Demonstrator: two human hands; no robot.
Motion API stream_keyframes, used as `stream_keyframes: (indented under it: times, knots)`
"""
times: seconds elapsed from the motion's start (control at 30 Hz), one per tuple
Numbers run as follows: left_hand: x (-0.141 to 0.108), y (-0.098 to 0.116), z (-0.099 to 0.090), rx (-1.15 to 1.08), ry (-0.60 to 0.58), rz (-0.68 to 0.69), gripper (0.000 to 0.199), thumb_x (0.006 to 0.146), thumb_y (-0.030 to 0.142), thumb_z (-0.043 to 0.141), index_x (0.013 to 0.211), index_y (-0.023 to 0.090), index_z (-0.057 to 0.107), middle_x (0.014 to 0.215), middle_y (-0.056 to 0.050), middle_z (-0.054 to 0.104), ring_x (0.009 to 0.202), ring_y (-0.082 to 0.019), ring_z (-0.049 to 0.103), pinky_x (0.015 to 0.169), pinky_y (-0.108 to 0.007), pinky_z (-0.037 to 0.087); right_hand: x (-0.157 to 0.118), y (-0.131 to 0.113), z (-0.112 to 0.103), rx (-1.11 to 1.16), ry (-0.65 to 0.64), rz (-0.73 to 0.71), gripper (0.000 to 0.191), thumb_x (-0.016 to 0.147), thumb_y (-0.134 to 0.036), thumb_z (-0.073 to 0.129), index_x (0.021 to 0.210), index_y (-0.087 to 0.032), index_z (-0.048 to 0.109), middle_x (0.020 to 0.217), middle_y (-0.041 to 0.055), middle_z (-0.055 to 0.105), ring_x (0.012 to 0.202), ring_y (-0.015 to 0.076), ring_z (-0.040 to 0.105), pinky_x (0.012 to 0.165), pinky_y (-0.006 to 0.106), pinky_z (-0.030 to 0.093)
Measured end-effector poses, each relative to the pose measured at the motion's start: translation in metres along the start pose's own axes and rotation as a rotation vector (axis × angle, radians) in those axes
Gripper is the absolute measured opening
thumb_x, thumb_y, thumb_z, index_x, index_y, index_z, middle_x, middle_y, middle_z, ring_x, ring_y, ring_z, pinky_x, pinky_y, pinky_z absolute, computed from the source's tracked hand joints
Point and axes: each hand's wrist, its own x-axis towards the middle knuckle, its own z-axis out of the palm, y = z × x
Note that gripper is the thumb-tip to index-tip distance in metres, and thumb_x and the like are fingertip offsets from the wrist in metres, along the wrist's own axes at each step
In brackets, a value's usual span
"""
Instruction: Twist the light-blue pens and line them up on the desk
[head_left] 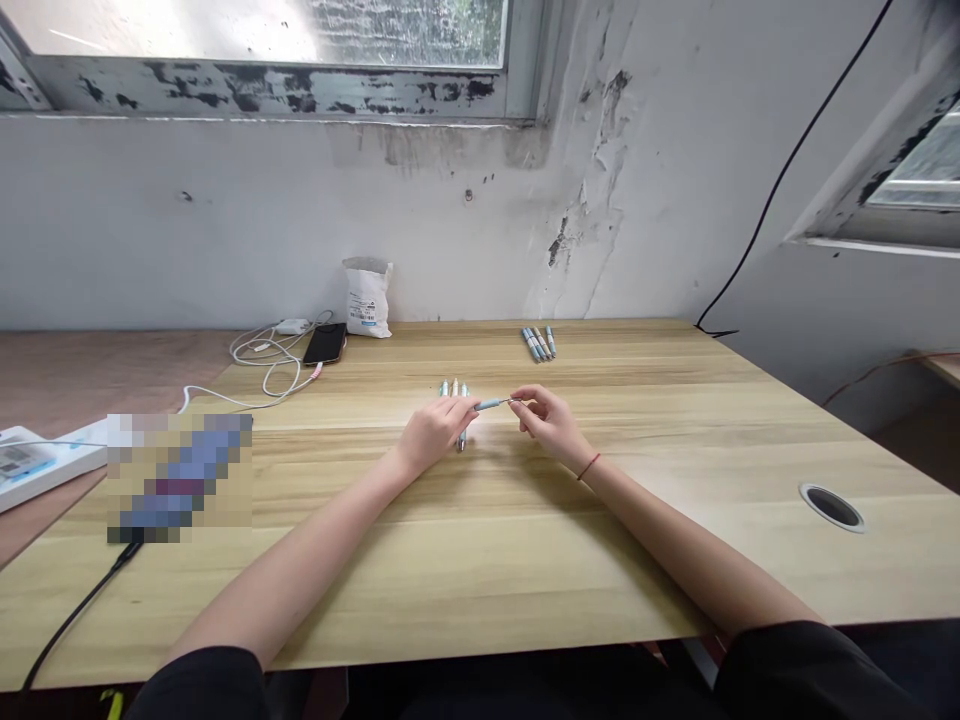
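Observation:
My left hand (437,432) is closed around a light blue pen barrel (487,405) that points to the right. A thin dark rod, which looks like a pen refill (505,401), runs from the end of that barrel to my right hand (546,418). The thumb and forefinger of my right hand pinch its far end. Several pens (454,387) lie side by side on the table just behind and under my left hand, which partly hides them. One metal pen end (461,446) shows below the palm.
Farther back lies a group of several pens (538,344). A white paper bag (367,298) stands against the wall, beside a black phone (325,344) and a white cable (283,362). A blurred-out device (180,480) and power strip (75,455) are left; a cable hole (832,507) is right.

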Motion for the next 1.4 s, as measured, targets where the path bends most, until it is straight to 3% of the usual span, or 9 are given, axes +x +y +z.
stream_keyframes:
  times: [0.83,1.0,1.07,1.17,1.4]
  knots:
    - [-0.0037,0.0010,0.0016,-0.076,-0.038,0.043,0.020,0.093,0.025,0.043,0.107,0.018,0.055,0.095,-0.004,0.066,0.088,-0.016,0.063,0.077,-0.027,0.051,-0.0040,-0.0031,0.0008,-0.131,-0.065,-0.048,0.027,0.081,-0.042,0.058,0.092,-0.018,0.063,0.075,0.0029,0.064,0.059,0.0129,0.057,0.053,0.025,0.045]
    - [-0.0026,0.0010,0.0011,-0.060,-0.048,0.068,0.020,0.093,0.026,0.043,0.108,0.019,0.055,0.094,-0.004,0.066,0.088,-0.016,0.063,0.076,-0.028,0.051,-0.0046,-0.0066,-0.0011,-0.270,-0.116,-0.044,0.036,0.087,-0.046,0.046,0.074,-0.017,0.061,0.060,0.0005,0.057,0.056,0.0127,0.054,0.055,0.025,0.043]
    - [-0.0020,0.0008,0.0005,-0.052,-0.054,0.067,0.020,0.093,0.025,0.043,0.107,0.019,0.055,0.093,-0.004,0.066,0.087,-0.016,0.063,0.075,-0.028,0.051,-0.0042,-0.0075,-0.0022,-0.289,-0.145,-0.046,0.034,0.087,-0.046,0.046,0.080,-0.017,0.062,0.062,0.0007,0.058,0.056,0.0125,0.054,0.055,0.024,0.043]
    - [-0.0016,-0.0002,0.0001,-0.041,-0.060,0.060,0.019,0.092,0.025,0.044,0.106,0.019,0.055,0.094,-0.004,0.066,0.087,-0.016,0.063,0.075,-0.028,0.051,-0.0035,-0.0082,-0.0031,-0.255,-0.141,-0.085,0.031,0.083,-0.045,0.053,0.098,-0.018,0.057,0.081,0.0035,0.063,0.059,0.0119,0.056,0.053,0.024,0.044]
    - [-0.0017,-0.0011,-0.0002,-0.017,-0.061,0.080,0.018,0.092,0.022,0.045,0.106,0.020,0.056,0.095,-0.004,0.066,0.086,-0.017,0.062,0.074,-0.029,0.049,-0.0031,-0.0055,-0.0036,-0.348,-0.164,-0.154,0.026,0.089,-0.041,0.044,0.085,-0.019,0.057,0.074,0.0020,0.060,0.058,0.0113,0.052,0.055,0.024,0.043]
